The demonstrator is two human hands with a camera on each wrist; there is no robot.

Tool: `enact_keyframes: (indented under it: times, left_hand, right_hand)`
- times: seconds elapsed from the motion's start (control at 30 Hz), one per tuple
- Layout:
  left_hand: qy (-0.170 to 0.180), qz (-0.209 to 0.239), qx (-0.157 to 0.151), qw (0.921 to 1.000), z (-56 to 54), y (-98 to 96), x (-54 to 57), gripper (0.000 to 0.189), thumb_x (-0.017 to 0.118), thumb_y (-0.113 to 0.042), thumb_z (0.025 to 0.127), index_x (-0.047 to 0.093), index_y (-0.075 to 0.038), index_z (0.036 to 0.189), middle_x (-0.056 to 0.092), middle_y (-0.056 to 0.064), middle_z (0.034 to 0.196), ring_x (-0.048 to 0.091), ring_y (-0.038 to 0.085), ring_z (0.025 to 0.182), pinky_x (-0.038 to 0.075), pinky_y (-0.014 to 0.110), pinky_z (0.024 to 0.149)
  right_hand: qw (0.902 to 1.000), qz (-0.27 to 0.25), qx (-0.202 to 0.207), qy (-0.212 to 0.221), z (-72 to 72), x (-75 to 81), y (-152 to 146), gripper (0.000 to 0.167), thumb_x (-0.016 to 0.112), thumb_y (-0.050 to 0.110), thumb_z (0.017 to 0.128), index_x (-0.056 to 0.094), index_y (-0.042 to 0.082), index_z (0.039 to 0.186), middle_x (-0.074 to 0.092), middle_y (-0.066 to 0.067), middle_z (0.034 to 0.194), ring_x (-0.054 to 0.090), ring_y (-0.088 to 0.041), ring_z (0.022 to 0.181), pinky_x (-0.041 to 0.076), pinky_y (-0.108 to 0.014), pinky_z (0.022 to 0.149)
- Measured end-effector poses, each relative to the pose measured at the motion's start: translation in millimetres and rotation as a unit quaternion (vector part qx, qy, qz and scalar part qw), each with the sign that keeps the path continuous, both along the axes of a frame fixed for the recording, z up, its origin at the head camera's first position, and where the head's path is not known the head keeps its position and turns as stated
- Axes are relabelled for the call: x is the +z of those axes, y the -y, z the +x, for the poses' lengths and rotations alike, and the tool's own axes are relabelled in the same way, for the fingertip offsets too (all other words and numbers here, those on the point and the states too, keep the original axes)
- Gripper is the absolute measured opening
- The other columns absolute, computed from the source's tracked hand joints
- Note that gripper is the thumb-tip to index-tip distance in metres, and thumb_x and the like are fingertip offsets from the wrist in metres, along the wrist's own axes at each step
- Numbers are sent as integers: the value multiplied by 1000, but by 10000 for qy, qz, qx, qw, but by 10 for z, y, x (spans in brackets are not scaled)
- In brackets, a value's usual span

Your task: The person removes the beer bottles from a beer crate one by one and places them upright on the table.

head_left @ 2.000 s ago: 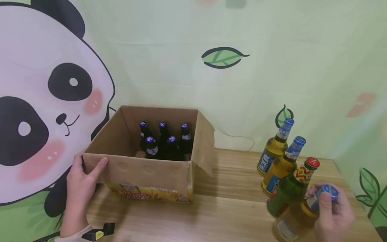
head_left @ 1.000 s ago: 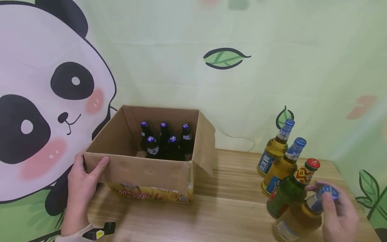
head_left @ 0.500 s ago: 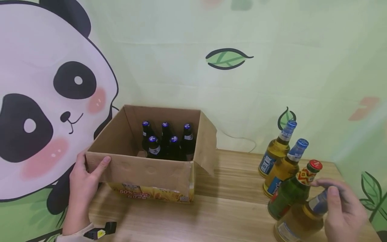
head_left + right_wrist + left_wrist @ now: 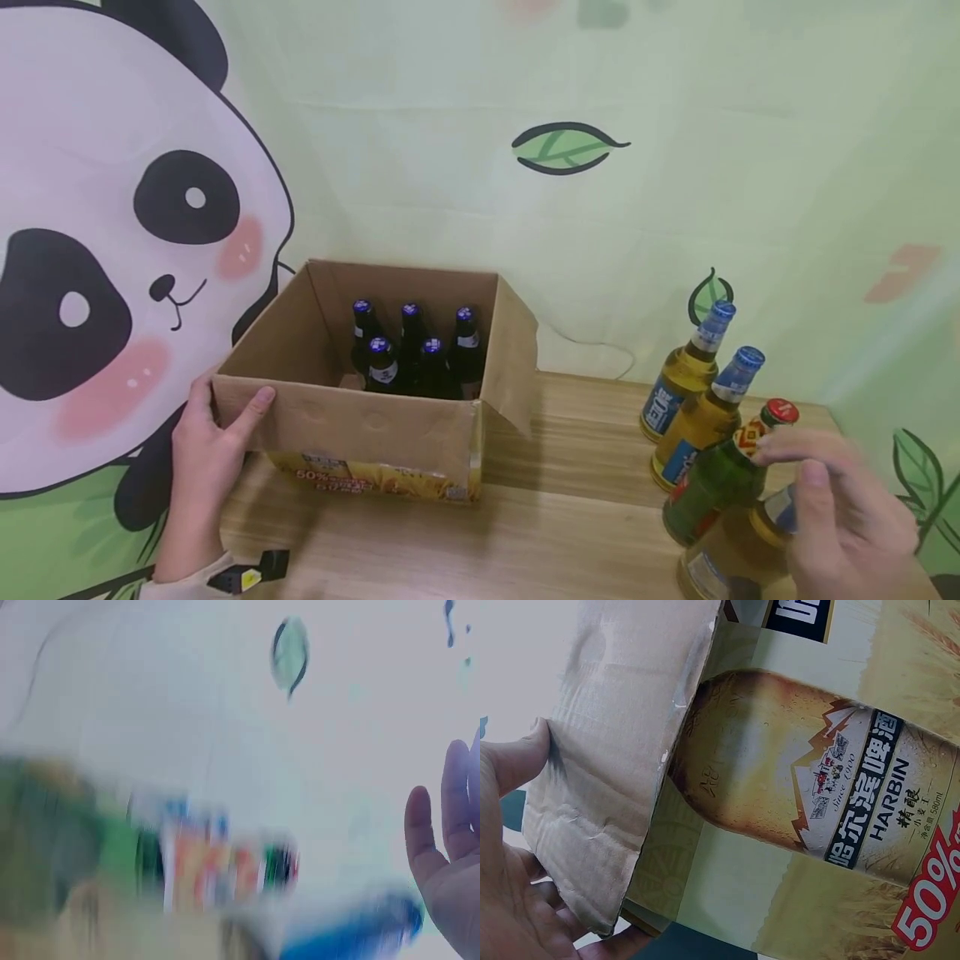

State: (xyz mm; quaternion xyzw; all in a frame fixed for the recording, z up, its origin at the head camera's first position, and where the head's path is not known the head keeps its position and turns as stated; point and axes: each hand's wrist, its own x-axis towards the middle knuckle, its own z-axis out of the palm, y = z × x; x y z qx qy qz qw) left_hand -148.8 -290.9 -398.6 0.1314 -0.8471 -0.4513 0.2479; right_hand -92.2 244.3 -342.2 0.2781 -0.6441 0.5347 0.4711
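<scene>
My left hand grips the front left corner of an open cardboard beer box, thumb over the folded flap in the left wrist view. Dark beer bottles with blue caps stand inside, several of them. My right hand is at the neck of the nearest amber beer bottle, hiding its cap. In the blurred right wrist view, this hand has its fingers extended and apart from the bottles. Just behind stands a green beer bottle with a red cap.
Two more amber bottles, one in the middle and one at the back, continue the row on the wooden table. The box's right flap sticks outward. A leaf-and-panda printed cloth hangs behind.
My right hand has let go of the nearest amber bottle's neck, its fingers spreading and moving slightly right and up. That bottle stays standing. The left hand keeps its grip on the box.
</scene>
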Motion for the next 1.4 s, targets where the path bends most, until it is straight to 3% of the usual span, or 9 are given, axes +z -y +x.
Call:
enact_keyframes:
  times: [0.2, 0.53, 0.7, 0.8, 0.87, 1.03, 1.13, 1.2, 1.4]
  left_hand:
    - [39, -39, -11, 10000, 3, 7, 1, 76, 73, -40, 92, 37, -11, 153, 47, 21, 148, 44, 42, 134, 33, 63, 109]
    - [134, -66, -51, 9999, -15, 19, 18, 78, 70, -42, 93, 34, -10, 154, 45, 23, 149, 43, 45, 134, 32, 66, 108]
    - [210, -133, -38, 9997, -14, 32, 11, 79, 70, -44, 93, 35, -8, 153, 45, 24, 149, 43, 46, 134, 32, 65, 108]
    - [180, -127, -24, 9998, -16, 28, 0, 79, 70, -44, 93, 35, -9, 153, 45, 24, 149, 43, 46, 134, 32, 65, 108]
    - [135, -137, -3, 9998, -21, 25, 0, 78, 71, -44, 93, 36, -9, 153, 46, 24, 149, 43, 46, 134, 33, 64, 108]
    - [89, -185, 58, 9998, -9, 7, -8, 78, 72, -44, 91, 37, -9, 152, 47, 24, 147, 44, 44, 133, 34, 62, 108]
    - [48, -161, 74, 9998, -4, -6, -18, 77, 73, -43, 91, 38, -9, 152, 48, 23, 147, 45, 43, 132, 34, 61, 108]
    - [30, -132, 42, 9999, -10, -13, -21, 77, 73, -42, 91, 38, -9, 152, 48, 22, 147, 45, 42, 132, 35, 62, 108]
    - [-43, -181, 93, 9998, -33, -1, -19, 75, 74, -39, 91, 40, -9, 151, 50, 22, 144, 47, 40, 130, 36, 59, 106]
  right_hand:
    - [9710, -207, 2383, 49, -198, -1, 449, 21, 40, -15, 98, 57, -26, 95, 68, -24, 96, 65, -23, 86, 54, -25, 82]
    - [9254, 1196, 3471, 946, -1058, 44, 1290, 17, 49, -2, 102, 61, -12, 110, 65, -23, 103, 65, -29, 99, 55, -37, 90]
    - [8976, 2619, 3046, 1815, -1540, 172, 1752, 19, 60, 11, 101, 65, 2, 117, 68, -9, 113, 65, -18, 105, 54, -36, 93]
    - [8602, 3675, 2880, 2049, -1808, 260, 2001, 27, 62, 18, 100, 63, 4, 124, 67, -7, 120, 64, -15, 110, 53, -38, 96]
    - [8259, 4353, 2801, 2235, -1960, 292, 2154, 34, 64, 22, 100, 61, 3, 128, 66, -6, 125, 62, -17, 116, 51, -37, 99]
    - [7104, 6054, 2322, 2738, -2184, 220, 2428, 47, 70, 30, 96, 59, 7, 136, 61, -5, 136, 55, -19, 128, 44, -32, 106]
    - [6634, 6620, 1863, 2949, -2214, 177, 2492, 50, 73, 28, 93, 60, 9, 138, 60, -5, 139, 53, -21, 131, 44, -33, 107]
    - [6518, 6754, 1572, 3070, -2210, 167, 2506, 49, 74, 24, 92, 61, 8, 137, 60, -6, 138, 54, -23, 129, 46, -34, 104]
    - [6555, 6764, 981, 3212, -2200, 140, 2538, 40, 76, 20, 91, 65, 6, 127, 67, -8, 124, 62, -21, 113, 52, -33, 93]
